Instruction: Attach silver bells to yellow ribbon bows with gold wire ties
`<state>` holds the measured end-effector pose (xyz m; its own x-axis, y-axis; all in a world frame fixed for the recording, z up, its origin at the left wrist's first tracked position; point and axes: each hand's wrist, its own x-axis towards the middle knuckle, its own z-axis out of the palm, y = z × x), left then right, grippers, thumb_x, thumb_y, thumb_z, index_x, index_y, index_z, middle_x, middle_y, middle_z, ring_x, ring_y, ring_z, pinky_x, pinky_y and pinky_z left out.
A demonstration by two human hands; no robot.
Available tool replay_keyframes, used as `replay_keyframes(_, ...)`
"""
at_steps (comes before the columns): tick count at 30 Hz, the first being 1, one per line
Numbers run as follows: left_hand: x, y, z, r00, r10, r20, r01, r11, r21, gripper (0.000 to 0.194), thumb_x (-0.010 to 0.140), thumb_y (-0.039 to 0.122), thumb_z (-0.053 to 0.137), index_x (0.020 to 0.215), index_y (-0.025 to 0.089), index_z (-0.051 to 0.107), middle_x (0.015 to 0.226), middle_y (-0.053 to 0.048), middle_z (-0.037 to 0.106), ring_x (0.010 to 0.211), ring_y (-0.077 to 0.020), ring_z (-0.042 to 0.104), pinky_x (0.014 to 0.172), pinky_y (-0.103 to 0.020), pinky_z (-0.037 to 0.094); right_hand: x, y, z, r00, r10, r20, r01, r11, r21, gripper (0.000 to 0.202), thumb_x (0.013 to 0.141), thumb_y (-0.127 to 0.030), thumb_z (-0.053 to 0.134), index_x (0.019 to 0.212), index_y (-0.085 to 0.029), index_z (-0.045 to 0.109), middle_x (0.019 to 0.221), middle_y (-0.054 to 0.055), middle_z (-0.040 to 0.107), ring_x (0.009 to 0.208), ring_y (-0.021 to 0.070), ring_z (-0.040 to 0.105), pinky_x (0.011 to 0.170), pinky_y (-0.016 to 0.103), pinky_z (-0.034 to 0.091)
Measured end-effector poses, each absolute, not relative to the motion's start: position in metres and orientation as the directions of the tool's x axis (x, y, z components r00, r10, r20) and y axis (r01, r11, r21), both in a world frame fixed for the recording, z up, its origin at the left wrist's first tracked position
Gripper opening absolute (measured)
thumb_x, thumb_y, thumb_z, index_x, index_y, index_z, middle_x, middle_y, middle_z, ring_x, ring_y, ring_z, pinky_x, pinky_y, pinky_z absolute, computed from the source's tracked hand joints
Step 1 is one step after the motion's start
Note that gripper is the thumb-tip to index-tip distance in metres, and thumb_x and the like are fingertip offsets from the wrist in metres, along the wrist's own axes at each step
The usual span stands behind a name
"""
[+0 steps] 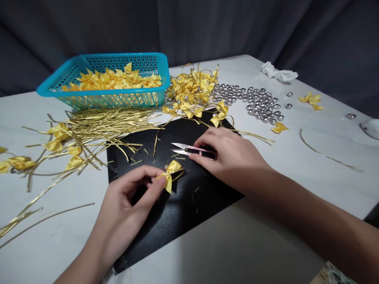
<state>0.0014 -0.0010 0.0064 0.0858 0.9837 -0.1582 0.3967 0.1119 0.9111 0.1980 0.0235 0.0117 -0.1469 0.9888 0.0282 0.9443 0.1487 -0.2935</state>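
Observation:
Between the thumb and fingers of my left hand (134,195) is a yellow ribbon bow (171,169) with gold cord around it and a small silver bell or bead (166,167) at its upper left. My right hand (226,152) is closed around the handles of small thread snips (185,149). Their two blades point left and stand apart, a little above and to the right of the bow. Both hands are over a black mat (183,221), on which short gold cord clippings lie scattered.
A turquoise basket (103,94) of yellow bows stands at the back left, with gold cords (109,122) before it. Corded bows (194,85) are heaped beside it. Silver beads (262,104) lie right of those, and a crumpled white tissue (278,73) lies near the far edge.

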Motion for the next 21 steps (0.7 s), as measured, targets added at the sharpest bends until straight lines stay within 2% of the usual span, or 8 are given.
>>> replay_keyframes(6, 0.0009, 0.0003, 0.005, 0.077, 0.986, -0.146, 0.38, 0.107, 0.919, 0.011, 0.069, 0.033, 0.066, 0.067, 0.023, 0.069, 0.067, 0.002, 0.067, 0.064, -0.0147, 0.058, 0.061, -0.022, 0.045, 0.1907, 0.0215, 0.0149, -0.228, 0.974, -0.006, 0.96, 0.224, -0.167, 0.02, 0.092, -0.028, 0.046, 0.096, -0.015, 0.061, 0.102, 0.008, 0.062, 0.097, 0.0227, 0.055, 0.07, 0.032, 0.04)
replay_keyframes(9, 0.0012, 0.0006, 0.0042, 0.073, 0.988, -0.138, 0.377, 0.1, 0.921, 0.011, 0.069, 0.033, 0.066, 0.066, 0.024, 0.07, 0.067, 0.002, 0.068, 0.063, -0.0147, 0.059, 0.06, -0.022, 0.046, 0.189, 0.0229, 0.0144, -0.194, 0.981, -0.01, 0.966, 0.189, -0.176, 0.022, 0.095, -0.022, 0.039, 0.093, -0.015, 0.06, 0.101, 0.01, 0.064, 0.096, 0.0232, 0.056, 0.069, 0.032, 0.039)
replay_keyframes(11, 0.0013, 0.0006, 0.0042, 0.071, 0.988, -0.135, 0.377, 0.099, 0.921, 0.011, 0.069, 0.033, 0.066, 0.065, 0.024, 0.07, 0.067, 0.002, 0.068, 0.064, -0.0148, 0.059, 0.061, -0.022, 0.046, 0.1899, 0.0235, 0.0133, -0.135, 0.991, 0.006, 0.955, 0.131, -0.266, 0.022, 0.095, -0.021, 0.037, 0.09, -0.016, 0.057, 0.094, 0.009, 0.065, 0.089, 0.0229, 0.058, 0.067, 0.031, 0.039)
replay_keyframes(13, 0.0011, 0.0006, 0.0041, 0.063, 0.988, -0.138, 0.377, 0.105, 0.92, 0.011, 0.068, 0.033, 0.066, 0.065, 0.023, 0.07, 0.067, 0.002, 0.068, 0.064, -0.0148, 0.059, 0.061, -0.022, 0.046, 0.1919, 0.0231, 0.0122, -0.073, 0.997, 0.036, 0.901, 0.081, -0.427, 0.021, 0.096, -0.024, 0.034, 0.09, -0.017, 0.053, 0.086, 0.008, 0.065, 0.079, 0.0205, 0.06, 0.064, 0.03, 0.039)
replay_keyframes(17, 0.0, 0.0004, 0.004, 0.06, 0.989, -0.132, 0.384, 0.099, 0.918, 0.011, 0.069, 0.033, 0.065, 0.067, 0.023, 0.07, 0.067, 0.002, 0.068, 0.063, -0.0144, 0.059, 0.059, -0.021, 0.045, 0.1945, 0.0203, 0.0123, -0.073, 0.994, 0.078, 0.682, 0.107, -0.724, 0.022, 0.096, -0.034, 0.036, 0.086, -0.019, 0.05, 0.072, 0.002, 0.059, 0.064, 0.0136, 0.053, 0.058, 0.025, 0.037)
replay_keyframes(19, -0.0007, 0.0003, 0.0042, 0.076, 0.99, -0.118, 0.394, 0.079, 0.916, 0.012, 0.071, 0.033, 0.065, 0.067, 0.022, 0.068, 0.067, 0.002, 0.066, 0.063, -0.0141, 0.058, 0.059, -0.021, 0.044, 0.1945, 0.0196, 0.0145, -0.134, 0.991, 0.027, 0.59, 0.102, -0.801, 0.022, 0.092, -0.039, 0.046, 0.084, -0.019, 0.052, 0.067, -0.001, 0.053, 0.058, 0.0106, 0.047, 0.051, 0.022, 0.034)
replay_keyframes(21, -0.0011, 0.0, 0.0044, 0.095, 0.989, -0.111, 0.4, 0.064, 0.914, 0.013, 0.073, 0.034, 0.064, 0.068, 0.022, 0.067, 0.067, 0.003, 0.065, 0.063, -0.0136, 0.057, 0.058, -0.021, 0.043, 0.1945, 0.0195, 0.0179, -0.19, 0.982, -0.008, 0.565, 0.102, -0.819, 0.022, 0.088, -0.04, 0.052, 0.081, -0.019, 0.053, 0.064, -0.003, 0.05, 0.054, 0.0087, 0.042, 0.047, 0.021, 0.03)
